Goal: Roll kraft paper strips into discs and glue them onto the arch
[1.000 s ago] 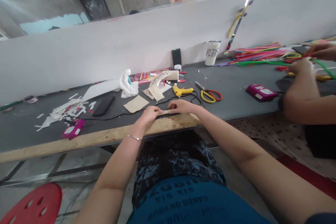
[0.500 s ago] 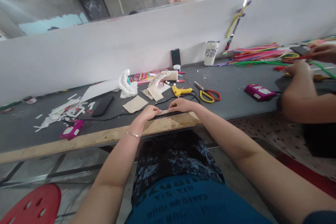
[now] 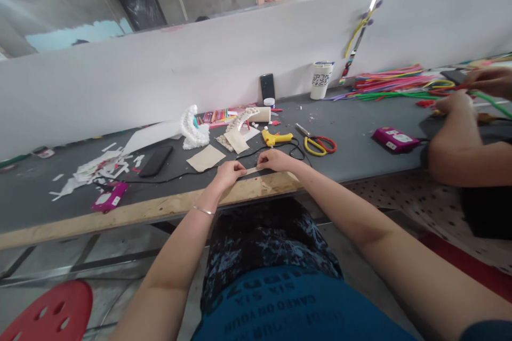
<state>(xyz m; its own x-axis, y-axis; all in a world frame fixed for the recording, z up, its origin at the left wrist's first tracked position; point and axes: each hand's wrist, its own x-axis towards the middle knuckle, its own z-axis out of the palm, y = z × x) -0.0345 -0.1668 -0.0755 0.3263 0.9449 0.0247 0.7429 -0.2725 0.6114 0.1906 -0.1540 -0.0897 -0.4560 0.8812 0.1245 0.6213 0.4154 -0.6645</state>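
My left hand [image 3: 228, 173] and my right hand [image 3: 275, 160] sit close together at the near edge of the grey table [image 3: 360, 144]. Between them they pinch a thin tan strip [image 3: 252, 170], one end in each. Both hands have their fingers closed on it. A square of tan card [image 3: 207, 158] lies just beyond my left hand. A yellow glue gun [image 3: 276, 138] with a black cord rests just past my right hand.
Scissors with yellow and red handles [image 3: 318, 144], a black phone [image 3: 156, 160], white paper scraps [image 3: 100, 168], a white foam piece [image 3: 194, 130], a paper cup [image 3: 321, 80] and two magenta packets [image 3: 394, 139] lie on the table. A co-worker's hands [image 3: 460, 104] handle coloured pipe cleaners [image 3: 392, 85] at right. A red stool [image 3: 48, 314] stands lower left.
My two hands have drawn slightly closer together on the strip. The co-worker's hands shifted a little at right.
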